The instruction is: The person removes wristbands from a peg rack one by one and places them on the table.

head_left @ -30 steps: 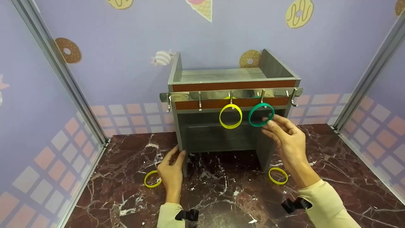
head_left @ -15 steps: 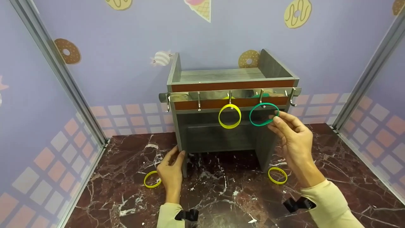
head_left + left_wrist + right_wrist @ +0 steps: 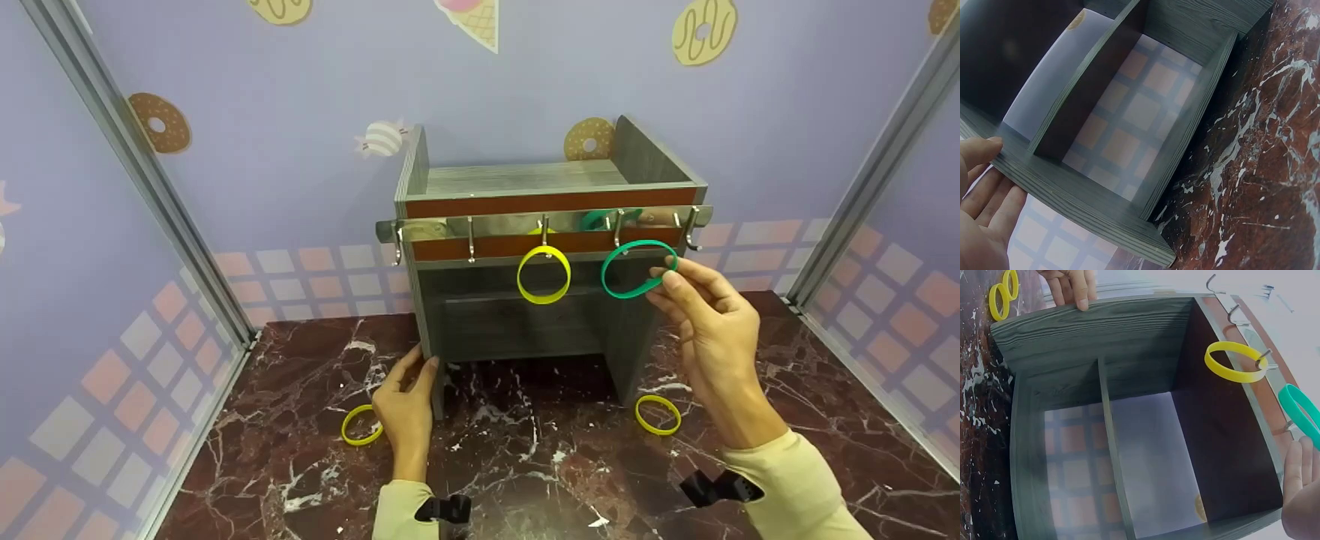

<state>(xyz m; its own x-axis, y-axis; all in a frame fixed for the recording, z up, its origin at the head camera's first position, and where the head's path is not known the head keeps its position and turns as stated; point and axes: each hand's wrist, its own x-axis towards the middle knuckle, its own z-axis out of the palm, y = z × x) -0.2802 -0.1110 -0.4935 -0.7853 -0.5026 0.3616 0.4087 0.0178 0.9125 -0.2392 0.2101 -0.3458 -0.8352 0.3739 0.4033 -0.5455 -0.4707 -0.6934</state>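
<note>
My right hand [image 3: 712, 330] pinches a green wristband [image 3: 604, 276] between thumb and fingers, in front of the rail's right part. In the right wrist view the green wristband [image 3: 1299, 415] is beside a hook and looks apart from it. A yellow wristband [image 3: 544, 300] hangs from the middle hook of the metal hook rail [image 3: 506, 226]. That rail runs across the front of a grey wooden shelf [image 3: 517, 330]. Low on the shelf's left side panel, my left hand [image 3: 405, 412] grips the edge; its thumb and fingers lie on the panel [image 3: 1072, 211].
On the dark red marbled table [image 3: 517, 487] lie a yellow wristband [image 3: 660, 433] at right and another yellow wristband [image 3: 352, 440] by my left hand. The right wrist view shows two yellow wristbands there. Metal hooks [image 3: 471, 240] stick out towards me. Patterned walls enclose the table.
My right hand has moved right with the green wristband, away from the hook it overlapped in view. The green wristband's reflection on the rail has shifted. My left hand has stayed put.
</note>
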